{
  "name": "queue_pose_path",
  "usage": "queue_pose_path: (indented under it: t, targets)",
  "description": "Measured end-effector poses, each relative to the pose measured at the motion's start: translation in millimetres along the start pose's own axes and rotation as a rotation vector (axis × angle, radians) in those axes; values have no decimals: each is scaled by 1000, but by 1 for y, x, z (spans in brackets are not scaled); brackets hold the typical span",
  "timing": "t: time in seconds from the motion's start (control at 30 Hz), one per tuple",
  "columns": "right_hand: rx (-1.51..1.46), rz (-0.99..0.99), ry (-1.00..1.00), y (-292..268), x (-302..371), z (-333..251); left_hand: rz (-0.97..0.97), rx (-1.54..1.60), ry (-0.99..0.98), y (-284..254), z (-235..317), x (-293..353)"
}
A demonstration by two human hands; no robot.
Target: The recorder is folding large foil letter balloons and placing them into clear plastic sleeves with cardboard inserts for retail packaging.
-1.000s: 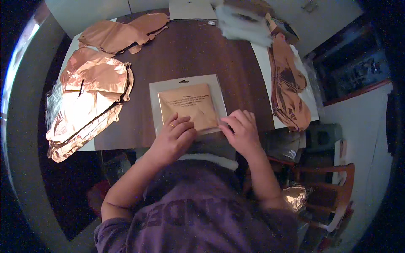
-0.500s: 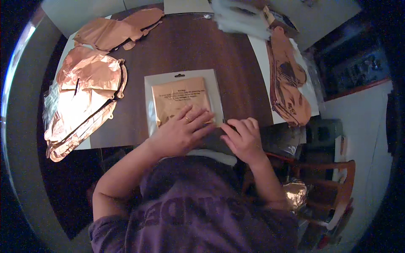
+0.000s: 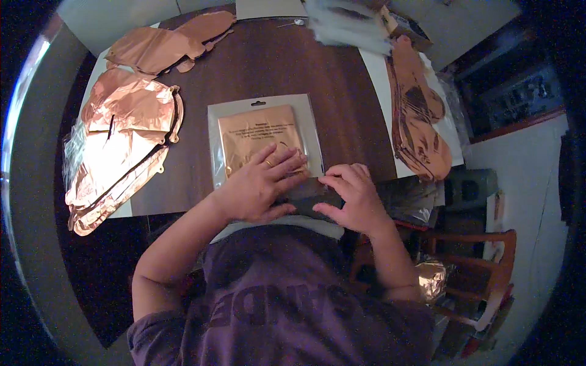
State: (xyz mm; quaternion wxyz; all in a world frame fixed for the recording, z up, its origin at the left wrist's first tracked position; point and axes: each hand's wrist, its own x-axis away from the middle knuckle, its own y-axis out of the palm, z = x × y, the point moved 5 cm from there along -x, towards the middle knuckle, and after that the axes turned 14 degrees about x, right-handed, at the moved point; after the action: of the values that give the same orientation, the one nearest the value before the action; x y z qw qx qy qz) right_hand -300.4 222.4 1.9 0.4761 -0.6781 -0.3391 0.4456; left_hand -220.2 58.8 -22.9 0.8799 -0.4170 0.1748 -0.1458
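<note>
A clear plastic bag [image 3: 312, 140] with a white backing card and a hanging slot lies at the near edge of the table. Inside it is a folded rose-gold foil balloon [image 3: 256, 125] with dark print. Over the lower part of this package my left hand [image 3: 262, 183] rests flat, fingers spread. My right hand [image 3: 354, 198] is at the bag's lower right corner, its index fingertip against the edge and its thumb apart, lower down. The bag's near end is partly hidden by my left hand.
Flat rose-gold foil balloons lie in a stack [image 3: 131, 116] at the left, a second pile [image 3: 159, 49] at the far left and another [image 3: 418, 116] at the right. Clear plastic bags [image 3: 345, 27] sit at the far right. A wooden chair [image 3: 500, 262] stands at the lower right.
My right thumb has moved away from the index finger, opening the pinch at the bag's corner. My left hand has shifted slightly left, and the package has moved a little away from me.
</note>
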Motion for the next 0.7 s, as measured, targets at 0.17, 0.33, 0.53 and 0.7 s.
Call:
queue_pose_path:
  t: [0.17, 0.33, 0.53, 0.7]
  targets:
    - [65, 72, -79, 3, 0, -1, 47, -20, 30, 0, 1, -1]
    - [140, 48, -127, 11, 6, -7, -16, 2, -8, 2, -1, 0]
    - [27, -10, -95, 2, 12, -7, -19, -4, -7, 2, 0, 0]
    - [61, -29, 0, -4, -6, 3, -26, -15, -14, 1, 1, 0]
